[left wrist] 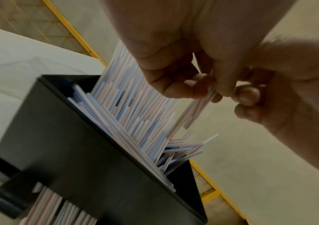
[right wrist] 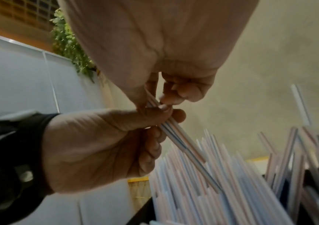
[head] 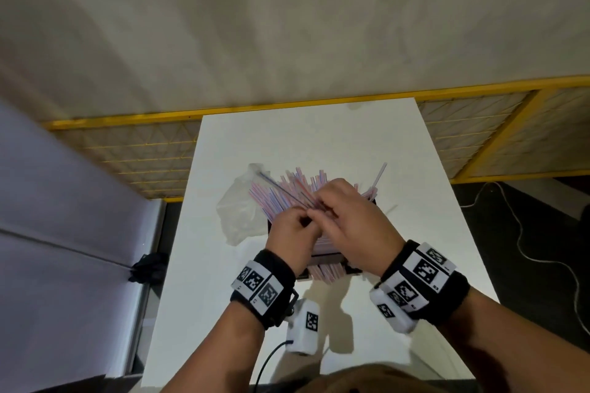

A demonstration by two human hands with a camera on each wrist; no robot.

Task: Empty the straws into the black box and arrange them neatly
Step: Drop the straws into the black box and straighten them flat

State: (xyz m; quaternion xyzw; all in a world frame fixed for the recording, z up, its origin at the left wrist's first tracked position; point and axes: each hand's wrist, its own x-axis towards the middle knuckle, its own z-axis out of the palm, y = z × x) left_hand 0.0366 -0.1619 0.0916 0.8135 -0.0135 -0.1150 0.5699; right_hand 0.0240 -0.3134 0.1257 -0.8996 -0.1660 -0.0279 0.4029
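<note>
A black box [head: 352, 269] stands on the white table [head: 319, 137], mostly hidden under my hands. It is crammed with pink, blue and white striped straws [head: 287, 188] that fan out up and to the left. Straw ends [head: 325, 273] also poke out at its near face. Above the box my left hand [head: 300, 220] and right hand [head: 322, 207] meet, and both pinch the same few straws [right wrist: 183, 141]. In the left wrist view these held straws [left wrist: 199, 109] hang over the box [left wrist: 68, 144] beside the leaning pile [left wrist: 135, 106].
A crumpled clear plastic bag [head: 238, 210] lies against the box's left side. One loose straw [head: 391, 209] lies on the table to its right. Beyond the table runs a yellow-framed mesh fence [head: 143, 150]. A cable [head: 523, 233] trails on the floor at right.
</note>
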